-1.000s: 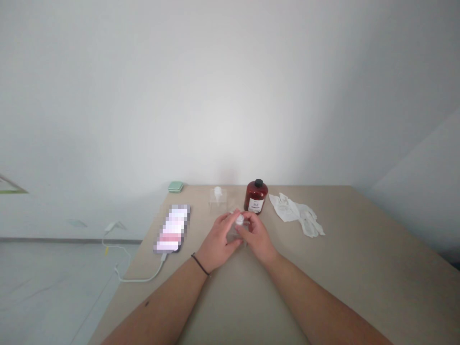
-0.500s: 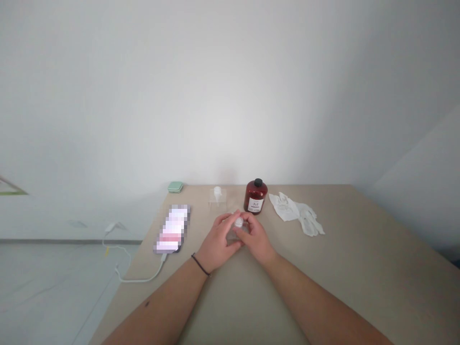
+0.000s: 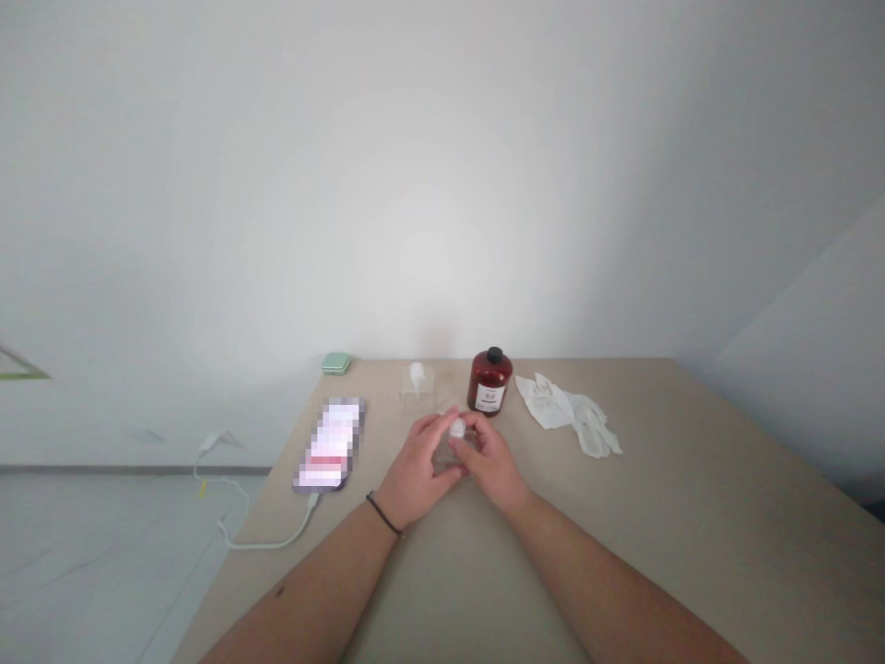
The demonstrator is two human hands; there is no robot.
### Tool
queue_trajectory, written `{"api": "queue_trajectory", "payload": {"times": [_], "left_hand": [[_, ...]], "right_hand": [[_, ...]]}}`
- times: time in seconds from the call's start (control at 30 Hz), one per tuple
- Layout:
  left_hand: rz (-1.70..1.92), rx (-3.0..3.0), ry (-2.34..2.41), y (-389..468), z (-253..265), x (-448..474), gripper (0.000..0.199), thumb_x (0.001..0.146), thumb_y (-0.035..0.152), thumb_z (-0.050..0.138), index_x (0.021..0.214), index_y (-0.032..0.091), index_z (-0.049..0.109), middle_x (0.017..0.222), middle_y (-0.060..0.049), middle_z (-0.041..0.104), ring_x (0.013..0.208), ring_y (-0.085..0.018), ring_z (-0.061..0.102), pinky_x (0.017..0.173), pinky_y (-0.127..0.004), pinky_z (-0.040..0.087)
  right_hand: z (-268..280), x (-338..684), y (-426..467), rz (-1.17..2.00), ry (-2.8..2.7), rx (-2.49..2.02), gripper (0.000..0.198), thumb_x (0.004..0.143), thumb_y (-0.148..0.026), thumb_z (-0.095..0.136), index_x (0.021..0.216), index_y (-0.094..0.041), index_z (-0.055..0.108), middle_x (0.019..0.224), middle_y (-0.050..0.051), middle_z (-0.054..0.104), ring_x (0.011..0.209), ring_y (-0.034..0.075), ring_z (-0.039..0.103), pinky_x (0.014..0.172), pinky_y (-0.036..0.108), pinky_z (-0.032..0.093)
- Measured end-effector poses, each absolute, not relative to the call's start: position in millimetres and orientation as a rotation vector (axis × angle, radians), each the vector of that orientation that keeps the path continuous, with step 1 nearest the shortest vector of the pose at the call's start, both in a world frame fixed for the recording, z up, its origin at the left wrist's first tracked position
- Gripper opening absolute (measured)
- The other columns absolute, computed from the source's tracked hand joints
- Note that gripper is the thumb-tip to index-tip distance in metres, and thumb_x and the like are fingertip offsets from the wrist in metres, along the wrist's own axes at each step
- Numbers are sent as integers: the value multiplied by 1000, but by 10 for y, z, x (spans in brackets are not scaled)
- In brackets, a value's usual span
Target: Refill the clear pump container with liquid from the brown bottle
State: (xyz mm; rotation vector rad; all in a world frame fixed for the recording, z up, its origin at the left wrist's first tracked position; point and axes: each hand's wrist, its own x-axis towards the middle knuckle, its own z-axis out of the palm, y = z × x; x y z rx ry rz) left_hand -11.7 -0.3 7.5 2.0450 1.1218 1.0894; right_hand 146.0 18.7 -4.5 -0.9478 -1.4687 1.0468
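Observation:
A clear, squat bottle [image 3: 446, 456] with a white top [image 3: 457, 428] stands on the table between my two hands. My left hand [image 3: 415, 470] wraps its left side, thumb at the front and fingers at the back. On the other side my right hand [image 3: 499, 466] curls round it, with the thumb close to the white top. Much of the bottle is hidden by my fingers. Just behind my hands is a dark red bottle [image 3: 489, 380] with a black cap and a white label.
A clear stand-like piece with a white-topped part [image 3: 417, 376] sits behind my left hand. Crumpled white gloves or tissue [image 3: 571, 412] lie at right. On the left are a phone [image 3: 330, 444], its white cable [image 3: 277, 544] and a small green case [image 3: 336, 363]. A wall closes off the table's back.
The whole view has shifted very slightly. Both hands stay round the clear bottle, with no clear movement of the fingers.

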Motion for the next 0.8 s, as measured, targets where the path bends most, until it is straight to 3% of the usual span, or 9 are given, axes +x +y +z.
{"api": "queue_trajectory", "payload": {"times": [0.8], "left_hand": [[1101, 2071, 1100, -3, 79, -114, 78, 79, 15, 67, 148, 26, 34, 140, -12, 47, 135, -28, 42, 116, -52, 34]], "right_hand": [[-45, 1461, 176, 1093, -1449, -969, 23, 82, -39, 65, 98, -23, 60, 93, 2, 63, 88, 20, 59, 80, 37, 49]]}}
